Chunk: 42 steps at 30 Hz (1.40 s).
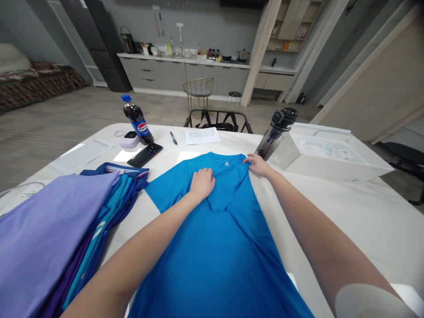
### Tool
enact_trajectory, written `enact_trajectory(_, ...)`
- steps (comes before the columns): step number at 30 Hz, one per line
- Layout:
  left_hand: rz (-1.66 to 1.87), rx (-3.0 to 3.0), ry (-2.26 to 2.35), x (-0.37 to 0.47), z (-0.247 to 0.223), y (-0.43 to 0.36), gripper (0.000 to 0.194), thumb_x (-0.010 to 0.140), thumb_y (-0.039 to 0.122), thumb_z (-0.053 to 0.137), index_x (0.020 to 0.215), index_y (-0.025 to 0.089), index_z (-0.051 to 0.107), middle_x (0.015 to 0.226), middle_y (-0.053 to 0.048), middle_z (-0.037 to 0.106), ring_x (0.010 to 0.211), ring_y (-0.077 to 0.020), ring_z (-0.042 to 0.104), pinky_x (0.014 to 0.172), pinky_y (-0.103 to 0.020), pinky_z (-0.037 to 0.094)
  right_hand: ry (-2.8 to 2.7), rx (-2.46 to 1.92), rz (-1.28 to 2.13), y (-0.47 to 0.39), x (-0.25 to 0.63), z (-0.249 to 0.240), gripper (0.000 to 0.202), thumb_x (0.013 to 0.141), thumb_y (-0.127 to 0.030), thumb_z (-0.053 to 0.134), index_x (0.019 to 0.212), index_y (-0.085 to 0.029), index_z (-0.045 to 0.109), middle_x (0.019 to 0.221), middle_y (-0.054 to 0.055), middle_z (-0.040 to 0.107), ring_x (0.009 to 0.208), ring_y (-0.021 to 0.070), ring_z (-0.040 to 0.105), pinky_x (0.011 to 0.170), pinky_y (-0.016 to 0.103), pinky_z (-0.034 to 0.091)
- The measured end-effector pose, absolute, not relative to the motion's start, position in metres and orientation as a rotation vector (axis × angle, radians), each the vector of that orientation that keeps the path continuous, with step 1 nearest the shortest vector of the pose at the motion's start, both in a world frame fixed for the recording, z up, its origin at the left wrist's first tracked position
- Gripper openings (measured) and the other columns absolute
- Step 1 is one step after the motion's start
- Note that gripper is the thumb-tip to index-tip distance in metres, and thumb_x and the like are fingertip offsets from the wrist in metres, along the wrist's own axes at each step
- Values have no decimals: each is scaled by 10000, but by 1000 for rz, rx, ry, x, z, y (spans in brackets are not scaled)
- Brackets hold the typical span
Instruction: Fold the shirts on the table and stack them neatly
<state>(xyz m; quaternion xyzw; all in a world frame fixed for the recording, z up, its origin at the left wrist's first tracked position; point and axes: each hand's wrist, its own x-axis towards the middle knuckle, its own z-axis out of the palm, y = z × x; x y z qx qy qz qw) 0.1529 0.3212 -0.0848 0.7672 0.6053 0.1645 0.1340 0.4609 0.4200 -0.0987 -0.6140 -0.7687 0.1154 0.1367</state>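
A blue T-shirt (212,247) lies spread on the white table, its collar toward the far side and its lower end running out of view near me. The sleeve on the left is laid out flat, while the right side is folded inward with creases. My left hand (202,183) is on the upper chest, its fingers curled down onto the fabric. At the right shoulder by the collar, my right hand (257,165) pinches the shirt's edge. To the left is a pile of folded clothes with a lavender garment (56,221) on top.
Beyond the pile are a phone (145,155), a cola bottle (138,121) and a lilac case (129,140). A pen (173,138) and a printed sheet (202,135) lie at the back. On the right stand a dark tumbler (274,132) and an open white box (338,163).
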Motion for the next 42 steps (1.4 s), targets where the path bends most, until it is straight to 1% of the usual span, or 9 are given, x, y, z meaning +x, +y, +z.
enact_trajectory(6,991,1683,1725,152,-69,327,135,994,249,415,1027,233,545,847,-36,671,825,-232,650,774,-328,451,-2184,-1750,396,428,461,-78,288,985,-280,502,949,-158,760,1186,152,631,1187,259,553,1108,394,379)
enact_trajectory(12,998,1540,1796,132,-59,357,141,943,246,487,1009,210,606,736,-11,634,673,-199,595,684,-302,422,-2147,-1677,639,432,439,-63,268,948,-232,539,1050,-165,777,1117,86,660,1013,200,614,1010,290,431)
enact_trajectory(16,922,1583,1810,115,-80,361,138,921,283,565,940,191,667,894,-68,710,836,-235,642,775,-319,448,-2195,-1695,622,429,434,-77,215,839,-242,724,1029,-164,787,1132,92,623,910,175,615,947,275,467)
enact_trajectory(21,1006,1669,1832,106,-84,360,221,979,363,514,977,212,675,918,-59,726,898,-245,656,852,-332,475,-1899,-1815,393,436,430,-88,268,953,-333,573,1025,-145,750,997,97,633,967,227,596,954,349,457)
enact_trajectory(24,971,1710,1932,107,-79,359,285,993,360,483,1135,181,654,1070,-125,717,1039,-289,651,945,-388,477,-1769,-1875,313,431,413,-85,304,967,-321,535,1169,-165,698,1090,123,624,978,248,607,953,373,459)
enact_trajectory(28,888,2127,1838,121,-79,333,473,1000,329,458,1448,182,498,1485,-177,518,1387,-323,460,1194,-470,289,-1854,-1834,243,397,387,-80,386,991,-348,501,1317,-176,615,1267,168,574,1104,303,598,1006,419,450)
enact_trajectory(31,607,2410,1492,137,-88,300,488,1016,450,428,1470,289,509,1561,-96,475,1465,-308,382,1260,-503,148,-2065,-1722,270,353,377,-80,412,1010,-398,486,1362,-216,598,1341,147,585,1226,312,563,1051,448,440)
enact_trajectory(36,348,2402,1518,148,-103,265,628,982,630,402,1531,329,447,1633,-87,378,1536,-355,255,1244,-598,127,-2349,-1632,374,267,382,-83,430,1025,-428,482,1402,-253,594,1479,112,561,1375,302,486,1144,524,348)
enact_trajectory(42,388,2565,1416,153,-95,227,469,1044,364,341,1475,313,518,1586,-86,455,1503,-287,343,1246,-625,83,-2315,-1595,379,156,395,-69,323,1016,-411,511,1141,-217,737,1218,107,698,1135,237,641,1021,353,452)
